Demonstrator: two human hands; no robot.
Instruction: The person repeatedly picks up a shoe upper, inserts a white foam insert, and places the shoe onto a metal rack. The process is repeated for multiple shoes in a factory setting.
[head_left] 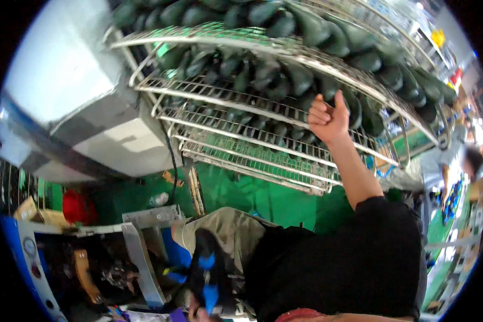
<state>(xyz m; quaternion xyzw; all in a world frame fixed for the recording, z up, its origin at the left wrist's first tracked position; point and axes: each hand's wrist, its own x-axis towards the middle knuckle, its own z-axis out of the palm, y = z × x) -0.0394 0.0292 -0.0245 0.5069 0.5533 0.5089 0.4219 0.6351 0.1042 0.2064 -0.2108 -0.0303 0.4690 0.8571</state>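
Head view: the right hand, fingers curled and gripping nothing visible, reaches up at one o'clock to the tiered wire rack of dark green moulded shoe-shaped pieces; fingers should likely stay clear of the wires. The left hand, at six o'clock, seems to clutch a black-and-blue object; a grey metal cabinet crowds ten o'clock.

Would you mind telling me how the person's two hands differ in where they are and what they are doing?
The right hand is raised high on an outstretched bare forearm, against the wire rack of dark moulded pieces; the left hand sits low at the bottom edge of the picture.
The right hand is loosely curled with nothing visible in it; the left hand grips a black and blue object.
Both are bare.
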